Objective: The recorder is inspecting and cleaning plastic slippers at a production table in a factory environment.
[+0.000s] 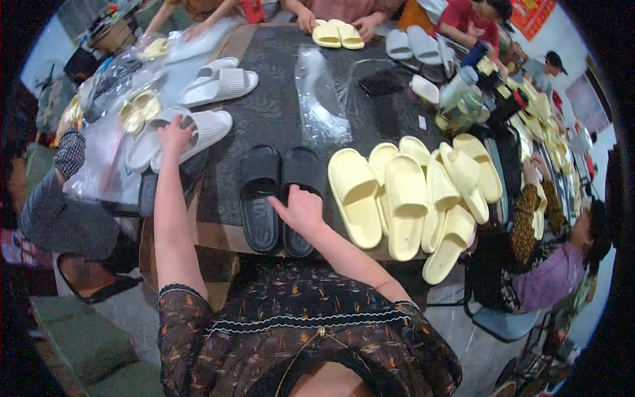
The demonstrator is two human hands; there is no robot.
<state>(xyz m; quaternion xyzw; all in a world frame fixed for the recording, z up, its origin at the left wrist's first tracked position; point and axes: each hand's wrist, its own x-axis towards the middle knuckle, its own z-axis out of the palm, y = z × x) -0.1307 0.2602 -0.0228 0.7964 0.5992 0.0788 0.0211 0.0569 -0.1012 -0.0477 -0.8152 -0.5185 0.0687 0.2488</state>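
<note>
Two ribbed black slippers (262, 198) lie side by side at the table's near edge, toes pointing away. My right hand (301, 210) is at the right black slipper, fingers curled at its strap and thumb stretched out to the left. Over to the left, my left hand (174, 137) grips a pair of light grey slippers (213, 128) at their straps. Its fingertips are partly hidden among them. Beneath that pair, part of another dark slipper (148, 193) shows at the table's left edge.
Several pale yellow slippers (406, 205) are heaped right of the black pair. Clear plastic (321, 99) lies mid-table, and more grey slippers (221, 86) sit far left. Bottles (456, 99) stand back right. Across the table a person's hands hold yellow slippers (338, 33); other people sit at both sides.
</note>
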